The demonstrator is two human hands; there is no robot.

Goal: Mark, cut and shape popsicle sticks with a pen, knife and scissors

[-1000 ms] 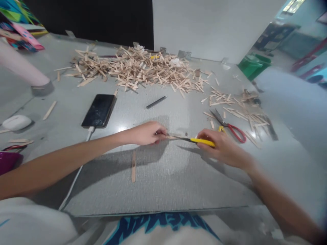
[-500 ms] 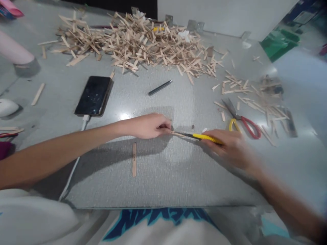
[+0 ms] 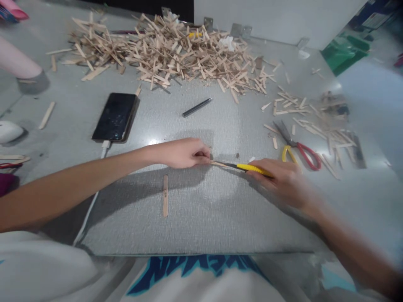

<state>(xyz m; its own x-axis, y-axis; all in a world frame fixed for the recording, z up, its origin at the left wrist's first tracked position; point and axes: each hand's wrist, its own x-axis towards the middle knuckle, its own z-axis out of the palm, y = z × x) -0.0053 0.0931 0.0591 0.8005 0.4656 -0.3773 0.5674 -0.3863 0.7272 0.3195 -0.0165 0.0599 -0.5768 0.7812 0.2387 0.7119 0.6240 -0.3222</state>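
My left hand (image 3: 190,153) is closed, pinching a thin wooden stick (image 3: 219,164) against the grey table. In my right hand (image 3: 280,180) is a yellow-handled tool (image 3: 252,168), which looks like a craft knife; its dark narrow end lies along the stick, close to my left fingertips. Blur at the right wrist softens its outline. Below my left hand, a single wooden stick (image 3: 165,196) with small dark markings lies flat. Scissors (image 3: 296,147) with one red and one yellow handle rest open just beyond my right hand.
A large heap of wooden sticks (image 3: 176,54) spreads along the back. Cut pieces (image 3: 327,130) lie at the right. A phone (image 3: 115,117) with a white cable (image 3: 91,212) sits at left, and a dark pen-like rod (image 3: 197,107) lies mid-table. A pink cylinder (image 3: 15,58) stands far left.
Both hands hold nearly the same place, with the tool shifted only very slightly to the left. Everything else on the table is where it was.
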